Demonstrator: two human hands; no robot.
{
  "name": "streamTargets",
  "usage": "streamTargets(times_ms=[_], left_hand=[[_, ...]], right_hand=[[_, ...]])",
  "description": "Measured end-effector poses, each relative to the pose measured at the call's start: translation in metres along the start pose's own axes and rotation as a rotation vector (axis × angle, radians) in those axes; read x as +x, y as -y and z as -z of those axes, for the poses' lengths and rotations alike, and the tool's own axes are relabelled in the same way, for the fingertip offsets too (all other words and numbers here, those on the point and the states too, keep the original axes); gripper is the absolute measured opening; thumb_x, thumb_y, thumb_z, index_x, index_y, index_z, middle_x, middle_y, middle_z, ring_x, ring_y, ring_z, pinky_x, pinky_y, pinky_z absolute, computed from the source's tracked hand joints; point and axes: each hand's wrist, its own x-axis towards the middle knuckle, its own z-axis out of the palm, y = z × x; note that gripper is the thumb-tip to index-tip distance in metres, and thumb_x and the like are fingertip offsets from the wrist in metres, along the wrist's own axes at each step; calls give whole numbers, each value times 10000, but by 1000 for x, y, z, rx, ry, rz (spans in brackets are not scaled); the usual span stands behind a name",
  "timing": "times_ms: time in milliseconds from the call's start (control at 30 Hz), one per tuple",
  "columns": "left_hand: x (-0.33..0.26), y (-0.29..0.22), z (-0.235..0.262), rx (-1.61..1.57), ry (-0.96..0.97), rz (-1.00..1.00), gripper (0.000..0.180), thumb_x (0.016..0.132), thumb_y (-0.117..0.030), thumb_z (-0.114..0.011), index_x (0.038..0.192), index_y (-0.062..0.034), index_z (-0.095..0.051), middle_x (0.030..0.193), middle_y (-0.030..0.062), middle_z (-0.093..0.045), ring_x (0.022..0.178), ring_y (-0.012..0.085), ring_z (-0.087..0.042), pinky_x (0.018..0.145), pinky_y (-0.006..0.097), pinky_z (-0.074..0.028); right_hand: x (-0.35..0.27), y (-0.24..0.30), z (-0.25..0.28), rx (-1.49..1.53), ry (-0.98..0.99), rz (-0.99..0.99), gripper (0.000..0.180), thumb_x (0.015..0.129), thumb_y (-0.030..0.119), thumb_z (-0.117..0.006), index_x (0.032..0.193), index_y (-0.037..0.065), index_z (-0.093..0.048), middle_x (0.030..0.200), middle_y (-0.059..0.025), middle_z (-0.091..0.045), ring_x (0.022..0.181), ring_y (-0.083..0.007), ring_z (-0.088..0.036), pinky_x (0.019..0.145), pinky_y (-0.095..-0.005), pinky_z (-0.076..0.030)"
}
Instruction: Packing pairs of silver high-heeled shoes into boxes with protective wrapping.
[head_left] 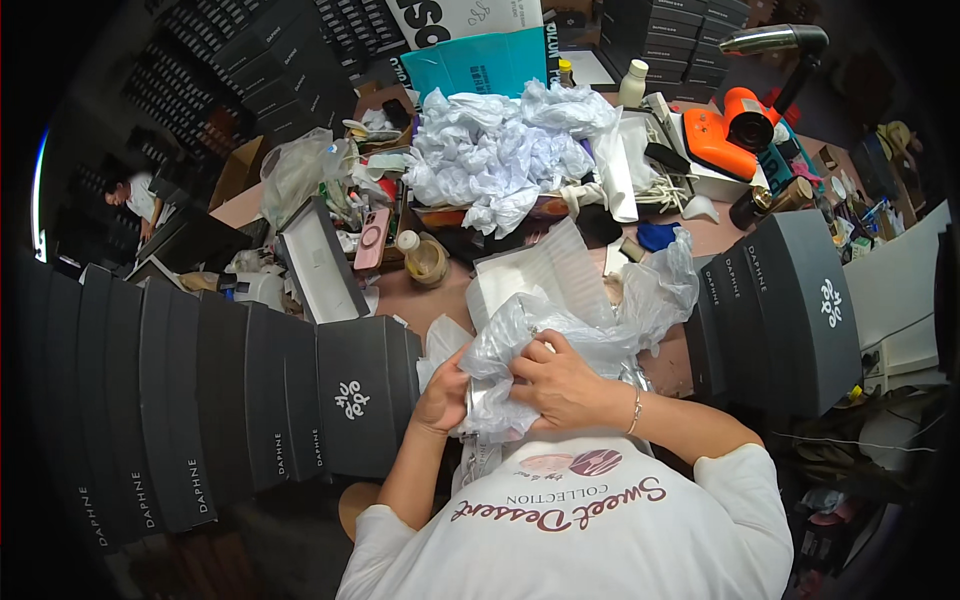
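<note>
Close in front of my body, both hands work on a crumpled, translucent white plastic bag (505, 325). My left hand (443, 395) grips its left side, fingers curled around the edge. Over its middle, my right hand (568, 385) is bent with the fingertips pinching the film. Whatever the bag covers is hidden by the folds and my fingers. A white foam sheet (545, 265) lies just beyond the bag, partly under it. More crumpled clear film (665, 290) spreads to the right, near a small dark blue piece (657, 236).
Dark shoe boxes (368, 400) line my left, and another stack (790, 310) stands on the right. A heap of crumpled white tissue paper (510, 145) fills a container at the back. Nearby are a bottle (428, 265), a pink phone (371, 238) and an orange device (720, 145).
</note>
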Motion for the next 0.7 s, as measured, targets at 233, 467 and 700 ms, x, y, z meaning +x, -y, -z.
streamTargets(times_ms=[233,467,700], left_hand=[[19,6,9,739,-210,-172,633,746,10,-714,1313,6,-434,1163,69,-578,1014,127,-560,859,261,-472],[15,1,15,735,-142,-204,557,755,67,-638,1284,-12,-481,1156,69,-584,999,134,-582,859,270,-482],[27,-1,18,422,-243,-309,566,762,73,-536,1310,-38,-449,1134,96,-591,957,166,-616,801,294,-524]], right_hand=[[2,6,-17,-12,22,-71,420,691,425,-686,876,48,-671,988,-109,-562,984,-278,-493,980,-458,-301],[-3,-88,18,486,-225,-419,432,779,323,-715,1036,-13,-628,1004,-176,-629,899,-308,-599,781,-372,-461],[6,-114,17,289,124,-445,246,785,203,-673,887,-15,-624,774,-169,-631,730,-322,-604,677,-370,-461]])
